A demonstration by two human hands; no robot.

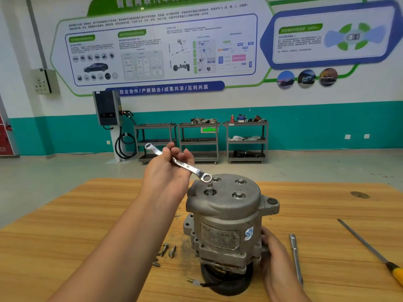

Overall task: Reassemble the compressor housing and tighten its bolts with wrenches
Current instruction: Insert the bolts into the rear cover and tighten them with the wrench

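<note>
Room: workshop, printed posters over a teal wall band, three steel carts (200, 140) and a wall charger (106, 107) at the back.
Worktop: wood-grain worktop (87, 214) in front, near edge out of view.
Compressor: compressor (224, 214) stands upright on its pulley end, mid-worktop, end cap up.
Done: housing looks closed up; two seated bolts (239, 195) sit low in the cap on the right, and a third head shows at the back near the wrench ring.
Left to do: raised bolt (209, 189) at the cap's left stands proud with thread showing, so it needs running down; I judge final tightening all round is pending too. Loose bolts (168, 250) lie on the worktop left of the base; can't tell where they belong.
Left hand: left hand (168, 171) reaches forward with the arm stretched out and fingers wrapped round the shank of the wrench (181, 164); the near ring hovers just above the raised bolt, not clearly seated on the head.
Right hand: right hand (274, 253) holds the compressor's lower right side, thumb on the front, fingers going behind out of view.
Hands: well apart, one on each item.
Other: steel bar (295, 256) and yellow-handled tool (370, 247) lie to the right, untouched.
</note>
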